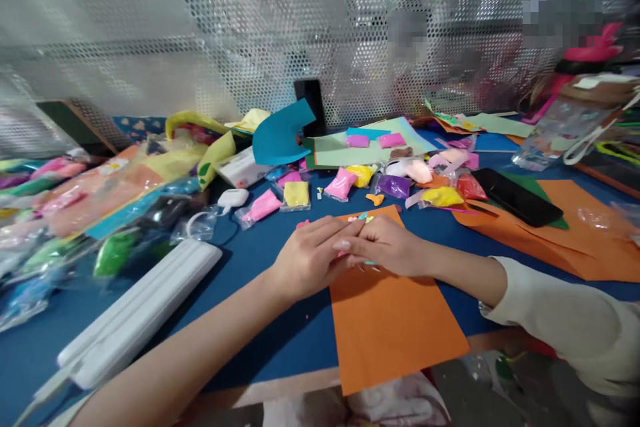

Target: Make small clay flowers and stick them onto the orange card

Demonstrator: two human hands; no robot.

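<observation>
Over near orange paper (395, 333), the half-curled left hand (307, 259) and right hand (390, 245) are overlapped; anything held cannot be told.

Clock from view centre: silver perforated metal screen (225, 40), 10 to 2. Upright black rectangular slab (311, 107), 12. Clear brown-lidded bottle (557, 121), 2 to 3. Flat black smartphone (517, 197), 3. Small rounded white plastic case (233, 198), 9. Long white plastic bar (145, 310), 8.

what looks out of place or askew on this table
The orange sheet under the left hand and right hand juts past the near edge of the table instead of lying wholly on it. Farther back, a teal sheet curls upward.
</observation>
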